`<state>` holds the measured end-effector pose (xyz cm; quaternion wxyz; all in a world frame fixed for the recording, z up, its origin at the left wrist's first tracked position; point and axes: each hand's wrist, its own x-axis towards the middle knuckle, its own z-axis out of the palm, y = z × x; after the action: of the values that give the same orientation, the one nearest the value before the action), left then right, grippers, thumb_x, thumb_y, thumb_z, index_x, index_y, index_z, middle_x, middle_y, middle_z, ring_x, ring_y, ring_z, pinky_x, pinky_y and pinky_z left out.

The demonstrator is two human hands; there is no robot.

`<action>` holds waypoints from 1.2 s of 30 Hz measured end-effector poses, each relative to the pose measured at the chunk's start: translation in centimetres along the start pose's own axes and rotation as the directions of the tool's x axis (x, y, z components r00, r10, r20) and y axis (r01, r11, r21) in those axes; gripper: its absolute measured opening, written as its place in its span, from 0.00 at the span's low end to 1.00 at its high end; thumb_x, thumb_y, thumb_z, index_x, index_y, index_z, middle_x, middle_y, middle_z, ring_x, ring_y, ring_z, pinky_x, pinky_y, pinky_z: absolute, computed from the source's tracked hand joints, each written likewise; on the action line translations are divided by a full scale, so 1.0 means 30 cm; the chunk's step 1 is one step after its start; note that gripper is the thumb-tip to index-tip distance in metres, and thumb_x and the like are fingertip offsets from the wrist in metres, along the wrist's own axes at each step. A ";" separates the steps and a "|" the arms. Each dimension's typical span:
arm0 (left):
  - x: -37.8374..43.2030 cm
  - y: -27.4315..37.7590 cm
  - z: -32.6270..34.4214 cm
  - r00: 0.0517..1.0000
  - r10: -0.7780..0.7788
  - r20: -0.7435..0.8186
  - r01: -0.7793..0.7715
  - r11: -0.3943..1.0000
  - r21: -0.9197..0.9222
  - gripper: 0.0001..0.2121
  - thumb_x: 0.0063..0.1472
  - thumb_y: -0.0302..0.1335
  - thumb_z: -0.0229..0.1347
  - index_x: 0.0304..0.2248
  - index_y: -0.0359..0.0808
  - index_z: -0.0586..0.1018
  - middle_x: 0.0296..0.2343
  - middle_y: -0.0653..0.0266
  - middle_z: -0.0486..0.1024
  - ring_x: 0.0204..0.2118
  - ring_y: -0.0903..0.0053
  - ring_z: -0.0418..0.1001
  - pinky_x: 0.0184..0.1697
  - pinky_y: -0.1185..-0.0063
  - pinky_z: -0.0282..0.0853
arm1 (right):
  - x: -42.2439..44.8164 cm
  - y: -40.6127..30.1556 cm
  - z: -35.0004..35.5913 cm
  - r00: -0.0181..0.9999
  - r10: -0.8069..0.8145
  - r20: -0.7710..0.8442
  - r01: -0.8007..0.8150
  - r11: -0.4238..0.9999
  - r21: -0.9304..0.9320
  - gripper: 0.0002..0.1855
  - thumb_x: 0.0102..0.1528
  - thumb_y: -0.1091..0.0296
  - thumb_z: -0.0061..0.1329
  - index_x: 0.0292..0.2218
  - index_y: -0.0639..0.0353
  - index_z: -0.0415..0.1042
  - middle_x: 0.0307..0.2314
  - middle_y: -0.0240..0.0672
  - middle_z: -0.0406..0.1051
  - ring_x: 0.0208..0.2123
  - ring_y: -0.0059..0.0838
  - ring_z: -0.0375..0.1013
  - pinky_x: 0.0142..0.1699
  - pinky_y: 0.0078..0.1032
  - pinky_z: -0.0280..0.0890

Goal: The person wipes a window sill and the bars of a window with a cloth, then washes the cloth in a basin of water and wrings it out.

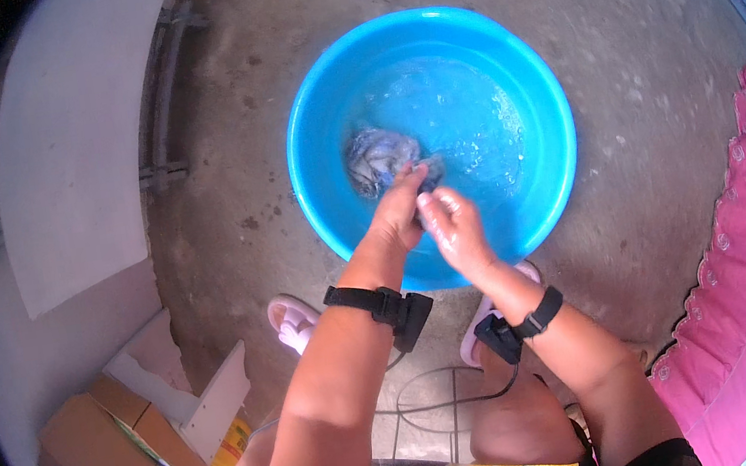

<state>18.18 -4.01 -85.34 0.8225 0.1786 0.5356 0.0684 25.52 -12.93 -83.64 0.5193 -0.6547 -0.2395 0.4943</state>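
A round blue plastic basin (552,158) with sudsy water stands on the floor in front of me. In its left part lies a wet, bunched grey cloth (380,153), partly in the water. My left hand (403,206) grips a gathered end of the cloth above the near side of the basin. Close beside it, my right hand (454,225) has its fingers closed on the same gathered part, and its skin is wet and foamy. Some of the cloth between the two hands is hidden by the fingers.
Concrete floor (242,266) surrounds the basin. On the right hangs a pink scalloped bedcover (732,297). An open cardboard box (100,457) stands at lower left, below a white panel (75,146). My feet in pink sandals (289,310) flank the basin's near edge. A cable (468,400) runs from the wrist straps.
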 end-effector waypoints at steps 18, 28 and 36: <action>-0.119 -0.013 0.113 0.853 0.341 -0.395 -0.231 0.925 0.300 0.24 0.63 0.42 0.39 0.35 0.23 0.72 0.26 0.53 0.73 0.28 0.73 0.71 0.31 0.74 0.67 | 0.164 -0.044 0.033 0.968 -0.023 -0.251 -0.047 0.963 -0.266 0.22 0.58 0.56 0.35 0.21 0.64 0.67 0.18 0.52 0.67 0.23 0.55 0.67 0.28 0.44 0.59; -0.081 0.141 0.006 0.894 0.311 -0.322 -0.282 0.950 0.136 0.24 0.62 0.46 0.39 0.40 0.31 0.71 0.30 0.61 0.72 0.29 0.77 0.71 0.29 0.79 0.68 | 0.066 -0.047 0.090 0.951 0.309 0.014 -0.305 0.927 0.220 0.16 0.52 0.58 0.50 0.32 0.64 0.69 0.22 0.33 0.70 0.24 0.21 0.67 0.29 0.22 0.62; -0.029 0.061 -0.026 0.775 0.492 -0.396 -0.328 0.849 0.413 0.14 0.56 0.22 0.50 0.44 0.34 0.68 0.31 0.64 0.71 0.28 0.81 0.69 0.29 0.83 0.66 | 0.186 0.138 -0.079 0.854 0.315 -0.415 -0.212 0.938 0.275 0.15 0.52 0.63 0.50 0.37 0.66 0.70 0.24 0.31 0.70 0.24 0.20 0.66 0.31 0.19 0.62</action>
<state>17.25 -2.39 -84.21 0.5842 0.4006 0.6760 0.2032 29.03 -10.81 -89.71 0.5564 -0.7170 0.0362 0.4184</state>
